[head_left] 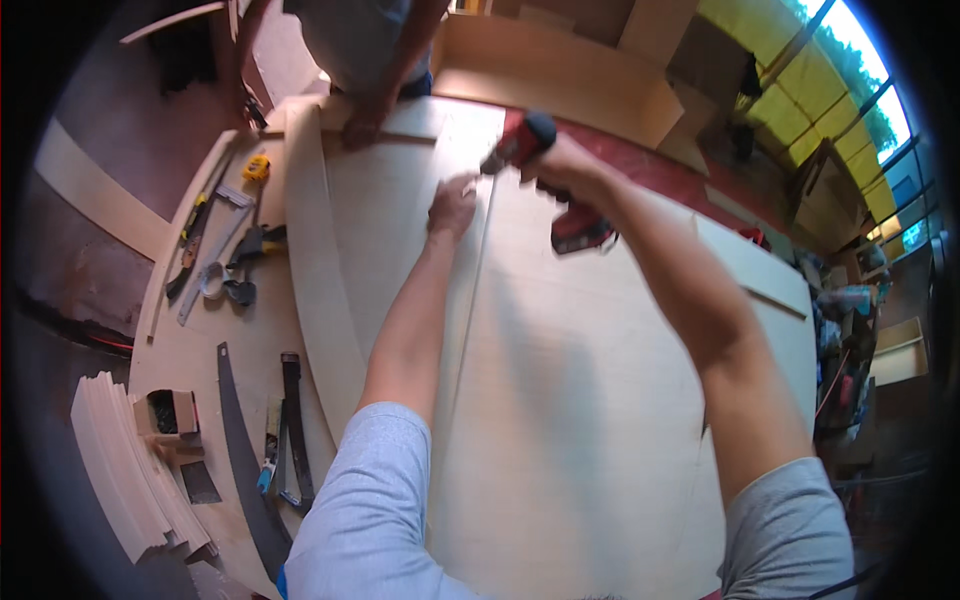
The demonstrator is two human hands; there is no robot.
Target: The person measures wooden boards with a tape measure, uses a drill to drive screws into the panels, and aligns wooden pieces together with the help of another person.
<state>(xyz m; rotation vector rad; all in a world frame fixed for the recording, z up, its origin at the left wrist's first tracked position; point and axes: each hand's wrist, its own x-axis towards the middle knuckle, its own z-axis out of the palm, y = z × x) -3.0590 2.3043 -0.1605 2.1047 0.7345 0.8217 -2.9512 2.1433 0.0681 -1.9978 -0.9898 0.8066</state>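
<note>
My right hand (572, 172) is wrapped round the grip of a red and black cordless drill (520, 143). Its nose points left and down toward a pale wooden strip. My left hand (453, 207) rests by the drill's tip, fingers drawn together in a pinch; whatever they hold is too small to make out. Under both arms lies a large pale wood panel (600, 390), with the narrow strip (462, 300) running lengthwise along it. Across the far edge, a co-worker's hand (368, 122) rests on the boards.
Left on the bench lie a yellow tape measure (257, 168), a metal square (236, 197), a hammer (258, 245), a tape roll (212, 281) and a long handsaw blade (246, 450). Stacked mouldings (115, 465) lie at the lower left. A plywood box (560, 75) stands beyond the far edge.
</note>
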